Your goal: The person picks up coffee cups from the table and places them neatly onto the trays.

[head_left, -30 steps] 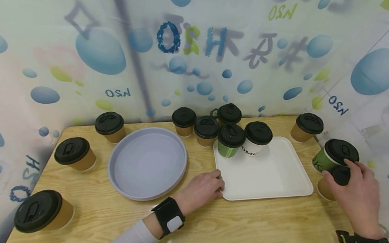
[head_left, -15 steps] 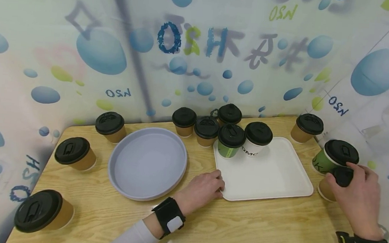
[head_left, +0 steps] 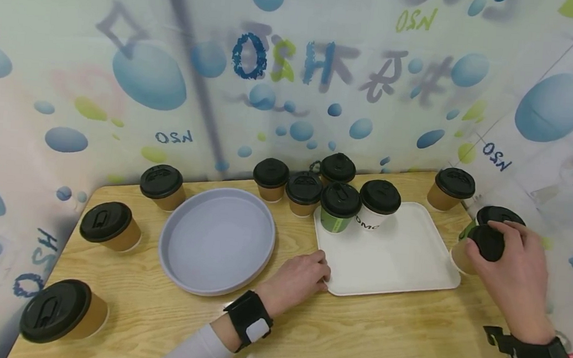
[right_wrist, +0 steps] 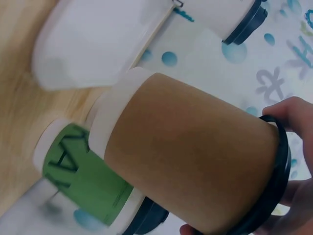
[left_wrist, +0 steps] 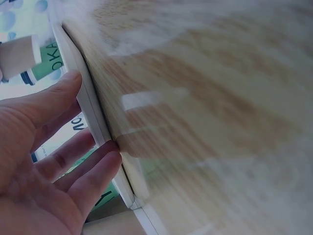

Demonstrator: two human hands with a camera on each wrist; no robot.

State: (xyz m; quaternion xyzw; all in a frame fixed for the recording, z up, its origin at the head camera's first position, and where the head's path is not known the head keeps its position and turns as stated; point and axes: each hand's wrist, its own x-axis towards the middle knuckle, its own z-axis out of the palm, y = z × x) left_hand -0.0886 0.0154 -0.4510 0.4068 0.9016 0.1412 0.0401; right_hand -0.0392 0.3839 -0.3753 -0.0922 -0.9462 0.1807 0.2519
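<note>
At right edge: right hand [head_left: 515, 267] is gripping brown cup [head_left: 466, 255] by its black lid, fingers curled round the rim; cup is tilting, base off the table [head_left: 356, 328], just past the tray's right side.
Behind it: green cup [head_left: 493, 215] is standing, touching or nearly so.
Left hand [head_left: 296, 279]: fingers lying straight and relaxed against the near left corner of the white tray [head_left: 410, 265], holding nothing.
On tray, far left: green cup and white cup are standing.
Left of tray: grey plate [head_left: 217, 241].
</note>
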